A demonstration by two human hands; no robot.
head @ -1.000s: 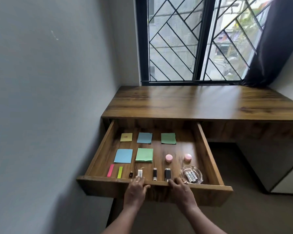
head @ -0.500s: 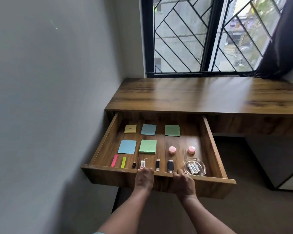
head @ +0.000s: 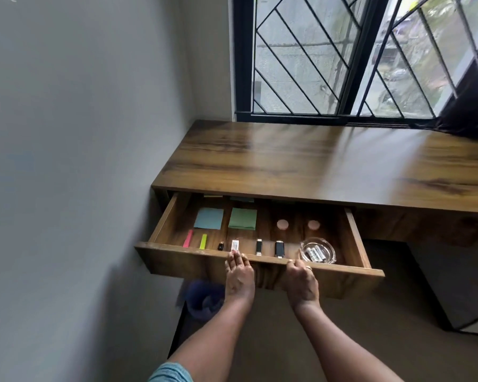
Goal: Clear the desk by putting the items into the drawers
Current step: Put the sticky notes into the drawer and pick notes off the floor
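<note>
The wooden drawer (head: pixel 182 260) under the desk top (head: pixel 315 166) is part way out. In it lie blue (head: pixel 209 218) and green (head: pixel 243 218) sticky pads, pink (head: pixel 188 238) and yellow (head: pixel 203 241) markers, several USB sticks (head: pixel 278 248), two pink round lids (head: pixel 282 224) and a glass ashtray (head: pixel 318 250) holding batteries. My left hand (head: pixel 239 274) presses flat against the drawer front, its fingertips reaching over the top edge. To its right, my right hand (head: pixel 301 279) is on the front too, with its fingers bent at the top edge.
A grey wall (head: pixel 80 161) runs close along the drawer's left side. Behind the desk is a barred window (head: pixel 329 56), with a dark curtain (head: pixel 472 100) at the right. A blue object (head: pixel 202 299) sits on the floor beneath the drawer.
The drawer has slid back under the desk top, so its rear row of sticky pads is now nearly hidden. Both hands stayed on the drawer front and moved with it.
</note>
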